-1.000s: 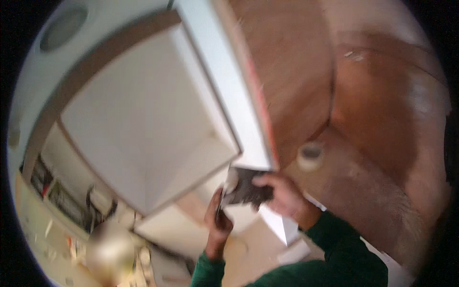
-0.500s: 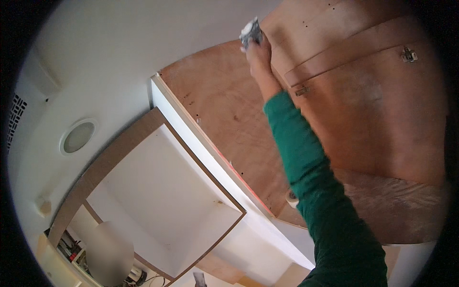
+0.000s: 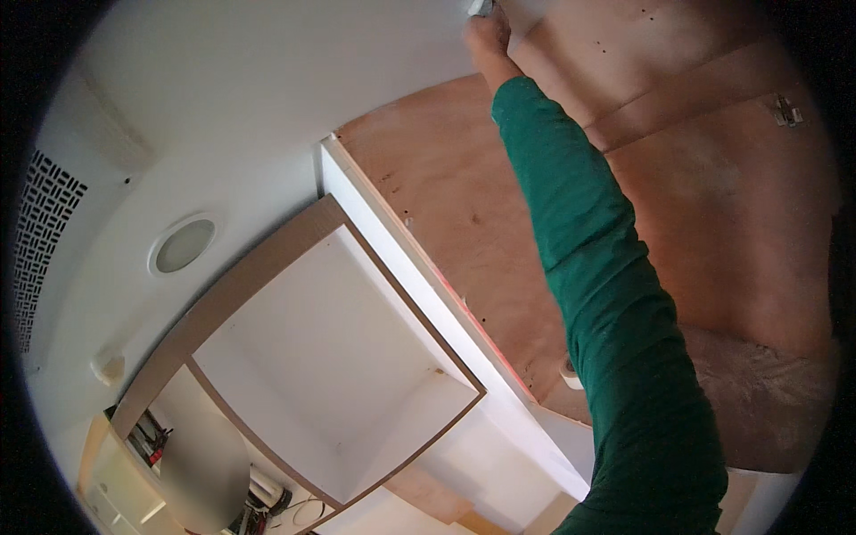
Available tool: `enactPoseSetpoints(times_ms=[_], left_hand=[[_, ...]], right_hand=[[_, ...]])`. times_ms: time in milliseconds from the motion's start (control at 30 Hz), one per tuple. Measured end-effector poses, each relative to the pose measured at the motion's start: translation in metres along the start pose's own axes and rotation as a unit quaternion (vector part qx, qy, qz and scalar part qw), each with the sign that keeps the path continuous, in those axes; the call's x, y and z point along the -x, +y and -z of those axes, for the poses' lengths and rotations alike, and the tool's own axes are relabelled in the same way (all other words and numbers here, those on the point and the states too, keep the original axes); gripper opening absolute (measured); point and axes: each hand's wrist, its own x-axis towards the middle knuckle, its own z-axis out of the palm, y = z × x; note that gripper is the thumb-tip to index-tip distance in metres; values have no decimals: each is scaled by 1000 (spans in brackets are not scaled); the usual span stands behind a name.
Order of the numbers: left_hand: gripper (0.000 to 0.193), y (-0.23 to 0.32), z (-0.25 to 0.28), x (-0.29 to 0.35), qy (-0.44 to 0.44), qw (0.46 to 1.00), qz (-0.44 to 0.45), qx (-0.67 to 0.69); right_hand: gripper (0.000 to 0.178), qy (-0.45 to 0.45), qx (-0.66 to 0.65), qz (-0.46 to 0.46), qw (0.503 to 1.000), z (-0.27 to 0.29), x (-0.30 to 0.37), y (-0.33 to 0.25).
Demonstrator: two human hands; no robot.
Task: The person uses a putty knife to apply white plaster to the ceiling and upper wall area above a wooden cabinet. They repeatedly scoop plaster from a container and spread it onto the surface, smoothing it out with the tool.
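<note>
My right hand [image 3: 489,34] reaches up to the top edge, at the end of a long green sleeve. Its fingers are closed around a small grey-and-white piece [image 3: 481,8], whose kind I cannot make out because the frame cuts it off. The hand is up by the white ceiling [image 3: 357,45], at the upper end of the bare brown wood panel [image 3: 446,205]. My left hand is out of view.
A hinge [image 3: 788,111] sits on the wood at right. Partly behind my sleeve shows a pale roll [image 3: 571,374]. An open white cabinet [image 3: 325,312] with brown edging hangs at left, near a round ceiling lamp [image 3: 185,246] and a vent [image 3: 45,232]. Another person [image 3: 205,473] is at lower left.
My right hand has moved upward with the grey-and-white piece, which is now partly cut off. The view has shifted, and a grey thing at the lower edge has left the picture.
</note>
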Motion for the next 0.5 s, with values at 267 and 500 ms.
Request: enactPoseSetpoints(times_ms=[267, 500], left_hand=[[46, 7, 9, 3, -7, 998, -3, 67], [46, 12, 11, 2, -8, 995, 6, 104]], right_hand=[[41, 50, -72, 92, 992, -59, 85, -52], [56, 3, -96, 114, 989, -76, 239, -161]])
